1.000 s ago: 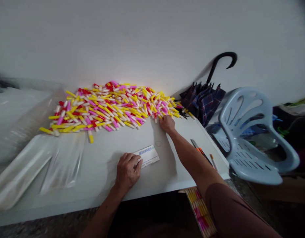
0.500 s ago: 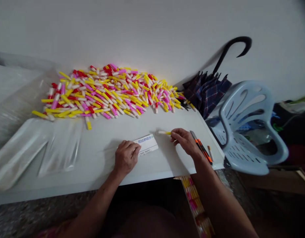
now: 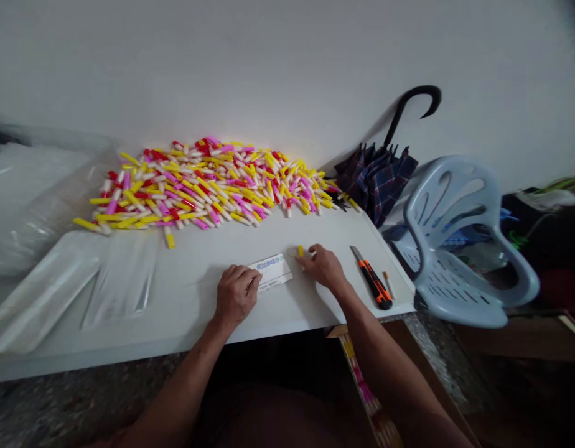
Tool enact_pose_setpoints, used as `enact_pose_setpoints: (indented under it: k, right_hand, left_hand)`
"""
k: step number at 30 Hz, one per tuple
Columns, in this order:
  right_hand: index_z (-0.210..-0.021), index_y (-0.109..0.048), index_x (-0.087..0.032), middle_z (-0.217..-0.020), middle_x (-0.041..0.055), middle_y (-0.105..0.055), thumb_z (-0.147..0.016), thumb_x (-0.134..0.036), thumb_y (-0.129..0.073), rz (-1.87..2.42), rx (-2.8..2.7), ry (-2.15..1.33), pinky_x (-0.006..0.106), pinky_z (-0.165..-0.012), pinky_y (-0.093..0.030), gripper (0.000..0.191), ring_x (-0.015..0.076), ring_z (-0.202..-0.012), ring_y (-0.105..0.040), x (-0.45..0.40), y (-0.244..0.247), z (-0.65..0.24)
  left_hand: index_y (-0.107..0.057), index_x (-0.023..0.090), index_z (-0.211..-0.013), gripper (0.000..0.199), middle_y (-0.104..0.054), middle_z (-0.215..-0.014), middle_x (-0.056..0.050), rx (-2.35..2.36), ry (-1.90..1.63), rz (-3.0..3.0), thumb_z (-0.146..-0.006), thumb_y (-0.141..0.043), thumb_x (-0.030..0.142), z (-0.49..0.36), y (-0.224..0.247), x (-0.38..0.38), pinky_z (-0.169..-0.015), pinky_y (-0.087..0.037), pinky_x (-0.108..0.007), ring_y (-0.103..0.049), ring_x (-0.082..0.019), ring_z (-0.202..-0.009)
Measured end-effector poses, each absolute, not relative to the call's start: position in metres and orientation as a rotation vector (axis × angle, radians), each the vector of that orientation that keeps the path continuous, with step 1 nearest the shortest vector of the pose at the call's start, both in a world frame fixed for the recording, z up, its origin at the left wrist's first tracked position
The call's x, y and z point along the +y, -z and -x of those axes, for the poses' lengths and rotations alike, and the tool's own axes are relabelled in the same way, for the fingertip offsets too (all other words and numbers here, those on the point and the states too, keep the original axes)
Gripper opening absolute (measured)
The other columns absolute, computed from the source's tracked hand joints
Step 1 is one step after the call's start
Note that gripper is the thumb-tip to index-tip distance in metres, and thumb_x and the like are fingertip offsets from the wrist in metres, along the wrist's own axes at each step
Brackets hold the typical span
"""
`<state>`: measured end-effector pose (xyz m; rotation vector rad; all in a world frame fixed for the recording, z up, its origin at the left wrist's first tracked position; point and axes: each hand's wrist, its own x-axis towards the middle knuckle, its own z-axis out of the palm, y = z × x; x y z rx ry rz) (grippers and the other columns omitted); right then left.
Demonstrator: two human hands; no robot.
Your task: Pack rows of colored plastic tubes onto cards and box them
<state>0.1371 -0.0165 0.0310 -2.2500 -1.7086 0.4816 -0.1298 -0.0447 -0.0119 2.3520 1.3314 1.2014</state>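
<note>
My left hand (image 3: 237,292) rests on the table with its fingers bent over the left end of a white printed card (image 3: 275,272), pressing it flat. Right of the card, my right hand (image 3: 322,264) has its fingertips closed around a small yellow-and-white tube (image 3: 300,251). The tube's yellow end sticks out past the fingers, while its lower part is mostly hidden. Beside it shows a faint thin ring (image 3: 292,251), too small to make out. Behind both hands lies a large heap of similar tubes (image 3: 208,186) with yellow, pink, red and white parts.
An orange-and-black utility knife (image 3: 374,280) and a cigarette-like stick (image 3: 389,285) lie at the right of the table (image 3: 185,336). Clear plastic bags (image 3: 122,280) are on the left. A folded umbrella (image 3: 378,177) and a pale blue chair (image 3: 460,249) stand at right.
My right hand has moved left towards the card, and the tube has turned from lying sideways to showing its yellow end. My left hand stays on the card. The view has shifted slightly.
</note>
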Motion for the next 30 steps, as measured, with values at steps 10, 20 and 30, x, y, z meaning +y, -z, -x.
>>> enact_pose_setpoints:
  k: [10, 20, 30]
  right_hand:
    - [-0.090, -0.078, -0.020, -0.089, 0.0074, -0.073, -0.096, -0.039, -0.064, 1.812, -1.964, -0.558, 0.029, -0.073, -0.043, 0.024, 0.0195, -0.077, -0.063, -0.051, -0.050, -0.132]
    - [-0.102, -0.078, -0.019, -0.076, -0.0002, -0.068, -0.086, -0.023, -0.067, 1.403, -2.068, -1.095, 0.027, -0.069, -0.042, 0.020, 0.0146, -0.069, -0.058, -0.025, -0.042, -0.096]
    - [-0.105, -0.076, -0.019, -0.093, 0.0027, -0.075, -0.086, -0.021, -0.063, 1.264, -1.868, -1.236, 0.029, -0.079, -0.050, 0.023, 0.0161, -0.081, -0.065, -0.038, -0.021, -0.099]
  left_hand:
    - [-0.071, 0.022, -0.090, 0.020, -0.073, -0.088, -0.005, 1.328, -1.243, -2.297, -0.102, -0.057, 0.028, 0.130, 0.011, -0.044, -0.085, -0.049, -0.040, -0.063, -0.022, -0.086]
    - [-0.072, 0.023, -0.092, 0.017, -0.074, -0.090, -0.005, 1.339, -1.223, -2.334, -0.101, -0.059, 0.027, 0.132, 0.009, -0.046, -0.086, -0.047, -0.040, -0.063, -0.023, -0.088]
    - [-0.072, 0.023, -0.090, 0.017, -0.075, -0.090, -0.003, 1.359, -1.215, -2.341, -0.101, -0.061, 0.026, 0.131, 0.013, -0.043, -0.085, -0.043, -0.041, -0.062, -0.022, -0.086]
